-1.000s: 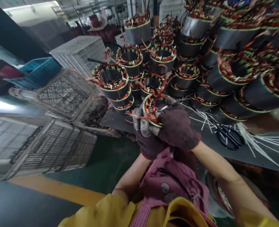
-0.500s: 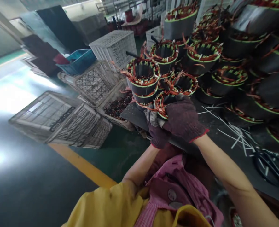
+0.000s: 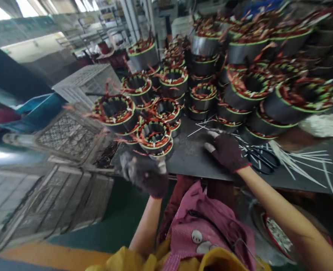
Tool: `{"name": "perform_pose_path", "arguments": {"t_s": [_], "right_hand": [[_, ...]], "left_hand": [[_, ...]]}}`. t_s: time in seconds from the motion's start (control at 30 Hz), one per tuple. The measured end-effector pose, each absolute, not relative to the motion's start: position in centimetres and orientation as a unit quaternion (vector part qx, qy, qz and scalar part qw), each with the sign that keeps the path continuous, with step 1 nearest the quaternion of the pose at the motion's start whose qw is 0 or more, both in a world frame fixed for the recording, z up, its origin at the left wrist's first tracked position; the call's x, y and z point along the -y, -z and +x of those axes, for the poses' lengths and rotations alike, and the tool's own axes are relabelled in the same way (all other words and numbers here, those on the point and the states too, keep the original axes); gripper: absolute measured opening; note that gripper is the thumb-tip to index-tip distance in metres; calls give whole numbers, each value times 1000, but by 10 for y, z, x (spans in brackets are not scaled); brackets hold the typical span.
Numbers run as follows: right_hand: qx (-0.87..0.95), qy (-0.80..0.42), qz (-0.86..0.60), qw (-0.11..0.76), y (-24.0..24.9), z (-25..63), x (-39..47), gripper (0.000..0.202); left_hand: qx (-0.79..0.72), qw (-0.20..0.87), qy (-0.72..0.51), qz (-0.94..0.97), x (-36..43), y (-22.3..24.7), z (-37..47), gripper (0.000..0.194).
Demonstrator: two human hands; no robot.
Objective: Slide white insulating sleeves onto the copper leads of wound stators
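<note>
Near the front edge of the table (image 3: pixel 184 158), the left hand (image 3: pixel 145 175) shows as a blur just beside the front ring (image 3: pixel 156 144); whether it grips anything, I cannot tell. The right hand (image 3: pixel 225 152) spreads its pale-tipped fingers wide over the dark, smooth tabletop, holding nothing. Both wear dark maroon knit gloves (image 3: pixel 158 184) with red cuffs. The front ring, a squat cylinder with copper windings and a pale green edge, sits upright on a lower ring (image 3: pixel 163 153). Behind it stand stacked rings (image 3: pixel 202 96), their dark or bright metal walls topped with tangled copper strands. Just beside the right wrist lie black scissors (image 3: pixel 263 160) with looped handles, among thin white strips (image 3: pixel 287 160); farther right is a crumpled white heap (image 3: pixel 323 125). Panda-like figures decorate the pink apron (image 3: pixel 211 222), worn over yellow clothing (image 3: pixel 126 259). Left of the table stand slatted grey crates (image 3: pixel 53 203) and a blue bin (image 3: pixel 40 113).
</note>
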State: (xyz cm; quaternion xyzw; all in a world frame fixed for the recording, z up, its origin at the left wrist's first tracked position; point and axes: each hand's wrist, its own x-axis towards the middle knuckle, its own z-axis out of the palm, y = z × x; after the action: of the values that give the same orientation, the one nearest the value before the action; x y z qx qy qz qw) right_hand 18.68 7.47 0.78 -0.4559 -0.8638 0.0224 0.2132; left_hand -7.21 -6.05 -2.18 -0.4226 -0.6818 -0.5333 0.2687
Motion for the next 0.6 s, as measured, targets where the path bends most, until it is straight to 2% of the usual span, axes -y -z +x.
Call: {"name": "perform_pose_path", "arguments": {"t_s": [0.07, 0.13, 0.2, 0.3, 0.4, 0.53, 0.6], "right_hand": [[848, -39, -498, 177, 11, 209, -86, 53], [841, -51, -515, 155, 21, 220, -94, 53], [844, -55, -513, 146, 24, 225, -97, 53], [852, -51, -498, 154, 25, 224, -96, 49], [848, -42, -495, 184, 29, 224, -93, 44], [844, -43, -491, 211, 37, 224, -93, 43], [843, -52, -491, 215, 38, 224, -94, 42]], "left_hand": [[595, 335, 557, -473, 58, 5, -45, 53], [486, 281, 540, -627, 29, -16, -17, 33], [471, 224, 472, -711, -25, -43, 8, 36], [608, 136, 324, -711, -126, -85, 31, 52], [674, 28, 181, -715, -206, -117, 44, 48], [683, -46, 152, -712, -251, -131, 50, 28], [686, -68, 174, -703, -252, -128, 49, 26]]}}
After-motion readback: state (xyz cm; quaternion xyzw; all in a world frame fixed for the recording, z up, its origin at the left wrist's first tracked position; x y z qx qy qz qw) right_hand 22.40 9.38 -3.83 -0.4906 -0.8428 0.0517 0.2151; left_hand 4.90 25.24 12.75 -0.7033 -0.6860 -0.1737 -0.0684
